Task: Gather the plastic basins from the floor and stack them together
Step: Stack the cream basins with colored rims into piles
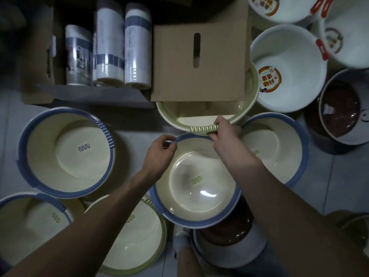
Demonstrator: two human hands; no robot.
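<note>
A cream basin with a blue rim (pixel 196 182) sits in the middle, tilted above other basins. My left hand (pixel 159 154) pinches its far rim at the left. My right hand (pixel 223 134) grips the ribbed handle of a green-rimmed basin (pixel 203 124) that lies half under a cardboard box flap. More blue-rimmed basins lie at the left (pixel 65 150), the lower left (pixel 26 222) and the right (pixel 279 150). A green-rimmed basin (pixel 137 236) lies at the bottom centre.
A cardboard box (pixel 199 62) stands at the top centre, beside an open carton with wrapped rolls (pixel 107 47). White basins with red handles (pixel 287 70) crowd the top right. Dark brown basins lie at the right (pixel 339 112) and beneath the held basin (pixel 225 234).
</note>
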